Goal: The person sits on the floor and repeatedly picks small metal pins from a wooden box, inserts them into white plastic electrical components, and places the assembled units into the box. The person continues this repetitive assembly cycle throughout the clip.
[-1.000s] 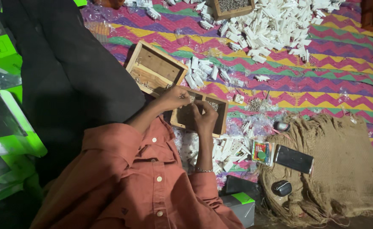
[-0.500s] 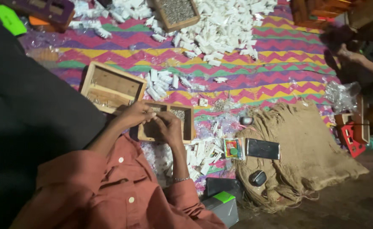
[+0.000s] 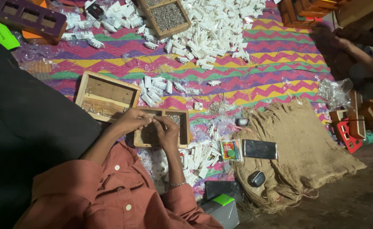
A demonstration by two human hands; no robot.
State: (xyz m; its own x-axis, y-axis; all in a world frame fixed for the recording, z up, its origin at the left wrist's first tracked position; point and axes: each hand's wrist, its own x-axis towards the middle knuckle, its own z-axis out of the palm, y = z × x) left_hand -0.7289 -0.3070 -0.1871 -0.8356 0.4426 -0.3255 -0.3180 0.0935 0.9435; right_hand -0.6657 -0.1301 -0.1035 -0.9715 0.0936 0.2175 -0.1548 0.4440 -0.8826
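Note:
My left hand (image 3: 131,121) and my right hand (image 3: 166,127) meet fingertip to fingertip over a small wooden box (image 3: 184,127) with two compartments. Both pinch a small part between them; it is too small and too covered to identify. The box lies on a zigzag-patterned mat (image 3: 258,80), close to my orange shirt. A thin bracelet sits on my right wrist. Loose white plastic pieces (image 3: 154,89) lie just beyond the box, and more (image 3: 199,159) lie to the right of my right forearm.
A larger wooden box (image 3: 105,91) sits left of the small one. Far off are a big pile of white parts (image 3: 220,29) and a tray of screws (image 3: 167,17). A burlap sack (image 3: 309,144) holds a phone (image 3: 259,149). Another person's arm (image 3: 360,51) reaches in top right.
The view has swung so the scene sits further left and lower. My hands stay together over the small box, fingers still working at the same spot.

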